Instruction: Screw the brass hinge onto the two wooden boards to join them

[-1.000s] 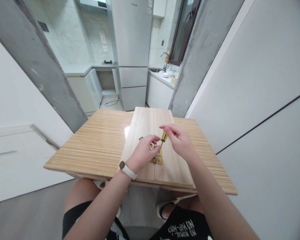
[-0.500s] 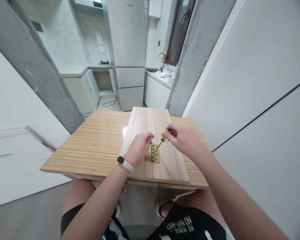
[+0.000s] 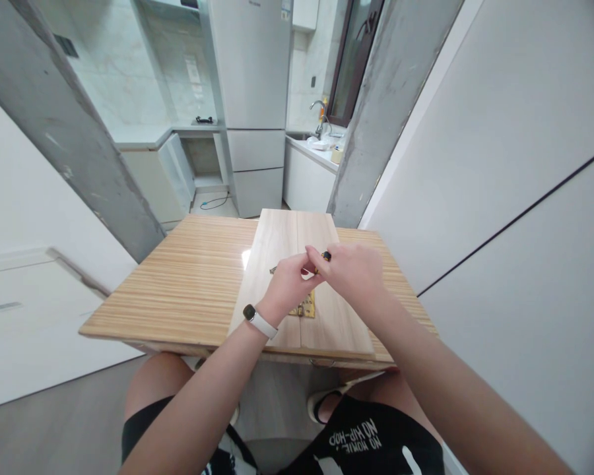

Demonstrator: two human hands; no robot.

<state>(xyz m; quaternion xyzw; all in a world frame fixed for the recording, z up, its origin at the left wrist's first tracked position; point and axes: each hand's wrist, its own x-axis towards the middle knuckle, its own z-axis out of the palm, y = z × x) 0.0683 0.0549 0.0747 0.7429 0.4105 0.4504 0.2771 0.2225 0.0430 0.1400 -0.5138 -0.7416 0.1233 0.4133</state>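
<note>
A brass-coloured hinge [image 3: 307, 307] lies across the seam between two pale wooden boards [image 3: 339, 323]; my left forearm and hand partly cover it. My right hand [image 3: 354, 265] is closed round a black and yellow screwdriver [image 3: 326, 256], of which only bits of the handle show. Just above the hinge, my left hand [image 3: 292, 280] meets the right hand's fingertips, its fingers curled in by the front of the screwdriver. What those fingers pinch is hidden, and so is the screwdriver's tip. A small metallic piece [image 3: 272, 270] peeks out left of my left hand.
The boards rest on a striped wooden table [image 3: 188, 284] whose front edge is close to my knees. Behind it stand a fridge [image 3: 255, 152] and a sink counter with a faucet [image 3: 319, 112]. A white panel [image 3: 499, 198] rises close on the right.
The screwdriver has been lifted off the hinge and swung up, its shaft now out of sight. My left hand has moved right and up slightly, bringing both hands together.
</note>
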